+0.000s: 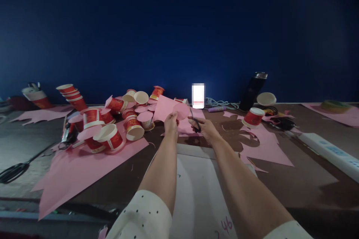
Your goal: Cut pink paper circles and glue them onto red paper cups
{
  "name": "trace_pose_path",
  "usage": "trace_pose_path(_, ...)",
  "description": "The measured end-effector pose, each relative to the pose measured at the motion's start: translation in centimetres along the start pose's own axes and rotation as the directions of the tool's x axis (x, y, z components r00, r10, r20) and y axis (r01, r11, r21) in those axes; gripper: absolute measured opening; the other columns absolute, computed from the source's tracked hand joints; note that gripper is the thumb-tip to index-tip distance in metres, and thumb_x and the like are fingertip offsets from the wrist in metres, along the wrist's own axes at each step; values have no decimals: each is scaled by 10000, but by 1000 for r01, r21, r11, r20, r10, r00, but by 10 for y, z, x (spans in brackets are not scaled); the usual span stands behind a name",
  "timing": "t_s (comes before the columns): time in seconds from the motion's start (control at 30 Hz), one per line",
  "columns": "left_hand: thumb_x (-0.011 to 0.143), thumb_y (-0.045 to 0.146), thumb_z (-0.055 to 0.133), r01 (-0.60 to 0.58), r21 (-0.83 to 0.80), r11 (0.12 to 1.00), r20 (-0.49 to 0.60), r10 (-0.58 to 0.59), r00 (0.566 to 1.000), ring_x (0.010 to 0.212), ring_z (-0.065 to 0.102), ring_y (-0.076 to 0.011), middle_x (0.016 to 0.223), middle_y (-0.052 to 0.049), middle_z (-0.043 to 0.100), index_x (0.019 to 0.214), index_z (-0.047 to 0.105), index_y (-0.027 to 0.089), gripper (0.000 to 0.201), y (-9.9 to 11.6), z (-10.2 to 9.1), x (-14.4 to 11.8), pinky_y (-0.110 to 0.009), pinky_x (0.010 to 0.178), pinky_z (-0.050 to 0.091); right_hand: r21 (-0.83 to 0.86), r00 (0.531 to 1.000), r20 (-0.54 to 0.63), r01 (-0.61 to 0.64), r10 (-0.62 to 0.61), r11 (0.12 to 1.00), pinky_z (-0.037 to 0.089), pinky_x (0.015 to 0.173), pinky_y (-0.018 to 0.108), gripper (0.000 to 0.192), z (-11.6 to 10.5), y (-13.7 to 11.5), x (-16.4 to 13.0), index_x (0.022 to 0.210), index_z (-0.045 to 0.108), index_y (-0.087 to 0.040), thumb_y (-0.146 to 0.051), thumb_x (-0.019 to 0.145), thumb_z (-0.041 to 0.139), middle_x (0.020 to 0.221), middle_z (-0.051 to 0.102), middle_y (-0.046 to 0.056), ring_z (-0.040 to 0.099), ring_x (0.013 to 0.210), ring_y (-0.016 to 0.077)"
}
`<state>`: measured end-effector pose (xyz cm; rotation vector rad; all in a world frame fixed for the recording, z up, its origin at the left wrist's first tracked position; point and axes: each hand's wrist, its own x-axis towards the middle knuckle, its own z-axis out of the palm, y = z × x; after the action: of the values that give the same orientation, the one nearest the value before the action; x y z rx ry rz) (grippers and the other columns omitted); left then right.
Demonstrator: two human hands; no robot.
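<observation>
1. Head view: my left hand (171, 122) pinches the pink paper (171, 110) upright above the tabletop's middle, steadying it for cutting.
2. My right hand (202, 127) grips the scissors (194, 118), fingers through the handles, blades at the paper's edge.
3. Red cups (112, 127) crowd the far-left area.

Red paper cups (109, 127) lie heaped beside a black flask (252, 91).
</observation>
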<state>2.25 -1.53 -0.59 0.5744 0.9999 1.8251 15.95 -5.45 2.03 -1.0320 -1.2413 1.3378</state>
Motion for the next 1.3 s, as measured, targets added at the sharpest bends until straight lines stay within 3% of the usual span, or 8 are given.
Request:
trace_pose_path(0.6, 555, 379, 760, -10, 10, 1000, -4, 10, 1000, 402, 344, -32, 451, 84, 386, 568, 476, 172, 352, 1, 2, -2, -179, 432, 250, -8, 1000, 6, 15, -15, 1000, 437, 578, 246, 554, -1, 1, 1, 1009, 724, -147, -422, 535, 812, 709, 611, 19, 536, 632, 107)
trace_pose_path(0.9, 575, 373, 752, 2, 2, 1000, -55, -2, 998, 402, 361, -33, 457, 84, 405, 590, 494, 172, 327, 1, 2, 0, -178, 435, 258, -8, 999, 41, 25, -24, 1000, 448, 601, 247, 548, -3, 5, 2, 1020, 721, -153, -425, 553, 809, 708, 615, 19, 536, 623, 103)
trace_pose_path(1.3, 543, 366, 760, -3, 1, 1000, -29, 3, 1000, 390, 346, -26, 457, 86, 401, 582, 481, 172, 341, 1, 2, -2, -172, 419, 247, -42, 1000, -5, 6, -6, 999, 453, 595, 259, 565, -1, 3, 2, 1003, 726, -142, -441, 532, 815, 668, 602, 12, 514, 589, 99)
